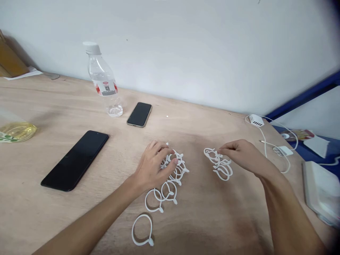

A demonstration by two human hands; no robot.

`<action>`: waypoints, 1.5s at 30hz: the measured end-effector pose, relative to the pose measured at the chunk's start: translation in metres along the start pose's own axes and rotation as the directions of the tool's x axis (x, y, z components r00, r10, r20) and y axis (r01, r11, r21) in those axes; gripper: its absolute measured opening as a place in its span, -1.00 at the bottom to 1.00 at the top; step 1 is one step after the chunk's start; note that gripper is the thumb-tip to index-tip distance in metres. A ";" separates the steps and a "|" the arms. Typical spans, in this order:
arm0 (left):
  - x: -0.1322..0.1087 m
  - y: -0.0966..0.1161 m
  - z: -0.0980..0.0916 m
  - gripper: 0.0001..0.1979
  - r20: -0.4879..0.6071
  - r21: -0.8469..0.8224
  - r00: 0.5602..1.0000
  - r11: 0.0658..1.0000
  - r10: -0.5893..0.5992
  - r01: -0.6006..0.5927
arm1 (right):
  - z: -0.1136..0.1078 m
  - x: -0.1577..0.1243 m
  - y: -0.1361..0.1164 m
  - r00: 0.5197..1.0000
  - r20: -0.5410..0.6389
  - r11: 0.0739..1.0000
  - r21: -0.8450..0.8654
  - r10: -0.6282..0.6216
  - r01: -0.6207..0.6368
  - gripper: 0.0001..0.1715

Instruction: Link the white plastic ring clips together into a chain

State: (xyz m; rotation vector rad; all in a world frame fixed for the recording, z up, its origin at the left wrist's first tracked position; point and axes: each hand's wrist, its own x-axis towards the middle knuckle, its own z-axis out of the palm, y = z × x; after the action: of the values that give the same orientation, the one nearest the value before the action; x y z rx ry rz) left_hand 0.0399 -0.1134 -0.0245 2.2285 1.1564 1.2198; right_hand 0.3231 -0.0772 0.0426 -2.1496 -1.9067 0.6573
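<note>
Two bare hands over a wooden counter (53, 219). Left hand (154, 164) palm-down, fingers (170, 163) curled onto a heap of white plastic rings (176, 170); roughly six or seven in that heap, exact count hard to tell where overlapped. Just nearer than those fingers, two linked rings (160, 196); nearer again, one single ring (142, 230) lying apart. Right hand (243, 156) with fingers pinched on the top of a second small pile of rings (220, 164), about four or five, tangled.

Left of the left fingers: two dark phones, a large phone (75, 161) near and a smaller phone (139, 114) farther. One clear water bottle (103, 81) upright beyond, beside the smaller phone. One bottle of yellow liquid (16, 131) at the far left edge. Right of the right fingers: one white charger (256, 120) with cable (268, 145), close to the counter's right edge.

Bare counter between the two piles and toward the near edge.
</note>
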 end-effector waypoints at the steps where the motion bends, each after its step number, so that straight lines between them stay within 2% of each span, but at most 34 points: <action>1: 0.000 0.000 0.000 -0.83 0.000 -0.001 1.000 1.000 0.001 -0.001 | -0.002 -0.001 0.001 0.999 0.042 1.000 0.020 0.004 -0.005 -0.75; 4: 0.000 0.000 0.000 -0.83 0.005 0.002 1.000 1.000 -0.007 0.007 | 0.001 -0.003 -0.005 0.994 0.088 0.986 0.164 -0.058 0.043 -0.74; 6: 0.000 0.000 -0.001 -0.82 0.013 0.004 1.000 1.000 -0.016 0.015 | 0.014 -0.008 -0.020 0.994 0.011 0.932 0.347 -0.112 0.101 -0.74; 8: 0.000 0.000 -0.002 -0.81 0.023 0.006 1.000 1.000 -0.013 0.013 | 0.033 -0.015 -0.041 0.990 -0.081 0.829 0.541 -0.120 0.144 -0.73; 10: 0.000 0.001 -0.003 -0.81 0.053 0.000 0.999 1.000 0.015 -0.015 | 0.055 -0.024 -0.063 0.989 -0.104 0.713 0.685 -0.107 0.149 -0.70; 13: 0.002 0.001 -0.004 -0.81 0.115 -0.029 0.991 0.997 0.072 -0.069 | 0.083 -0.037 -0.084 0.994 -0.049 0.526 0.846 -0.095 0.092 -0.66; 15: 0.002 0.001 -0.004 -0.82 0.129 -0.039 0.989 0.997 0.071 -0.066 | 0.094 -0.043 -0.089 0.996 -0.014 0.410 0.911 -0.083 0.047 -0.68; 18: 0.001 0.001 -0.004 -0.83 0.075 -0.054 0.997 0.998 0.034 -0.030 | 0.099 -0.046 -0.090 0.998 0.010 0.321 0.947 -0.067 0.012 -0.76; 20: 0.000 0.000 -0.003 -0.85 0.017 -0.073 1.000 0.997 0.021 -0.020 | 0.100 -0.046 -0.090 0.997 0.011 0.314 0.950 -0.071 0.012 -0.78; 22: -0.001 -0.001 -0.002 -0.87 -0.038 -0.075 0.999 0.997 0.021 -0.024 | 0.099 -0.047 -0.091 0.996 -0.018 0.350 0.936 -0.086 0.047 -0.80; 25: -0.002 -0.002 -0.001 -0.91 -0.094 -0.054 0.994 0.997 0.048 -0.053 | 0.096 -0.050 -0.093 0.982 -0.135 0.504 0.844 -0.131 0.183 -0.84; 27: -0.002 -0.002 0.000 -0.92 -0.107 -0.042 0.992 0.996 0.071 -0.076 | 0.091 -0.052 -0.094 0.956 -0.241 0.608 0.738 -0.168 0.293 -0.85; 29: -0.002 -0.002 0.000 -0.93 -0.104 -0.039 0.991 0.995 0.087 -0.092 | 0.086 -0.053 -0.094 0.931 -0.309 0.662 0.660 -0.192 0.355 -0.86; 31: -0.002 -0.002 0.000 -0.91 -0.095 -0.039 0.990 0.994 0.101 -0.105 | 0.081 -0.052 -0.092 0.940 -0.275 0.656 0.675 -0.201 0.338 -0.83; 34: -0.002 -0.003 0.000 -0.87 -0.067 -0.031 0.990 0.991 0.125 -0.127 | 0.077 -0.048 -0.088 0.962 -0.066 0.586 0.781 -0.265 0.215 -0.68; 37: -0.001 -0.003 0.000 -0.85 -0.051 -0.023 0.987 0.988 0.152 -0.154 | 0.078 -0.045 -0.085 0.941 0.086 0.559 0.820 -0.327 0.120 -0.60; 39: -0.001 -0.003 0.000 -0.85 -0.058 -0.023 0.984 0.985 0.167 -0.168 | 0.080 -0.043 -0.084 0.942 0.100 0.552 0.828 -0.321 0.101 -0.66; 41: -0.001 -0.003 -0.001 -0.85 -0.056 -0.033 0.987 0.987 0.154 -0.156 | 0.082 -0.044 -0.084 0.956 0.062 0.540 0.835 -0.286 0.108 -0.71; 45: -0.001 0.000 -0.005 -0.76 0.046 -0.028 0.997 0.998 0.057 -0.056 | 0.088 -0.046 -0.085 0.981 -0.025 0.524 0.843 -0.191 0.124 -0.74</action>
State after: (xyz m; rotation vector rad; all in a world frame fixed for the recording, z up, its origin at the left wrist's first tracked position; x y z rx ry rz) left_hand 0.0357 -0.1149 -0.0227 2.2722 1.0604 1.1916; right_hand 0.2051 -0.1215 0.0103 -1.2992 -1.3078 1.2948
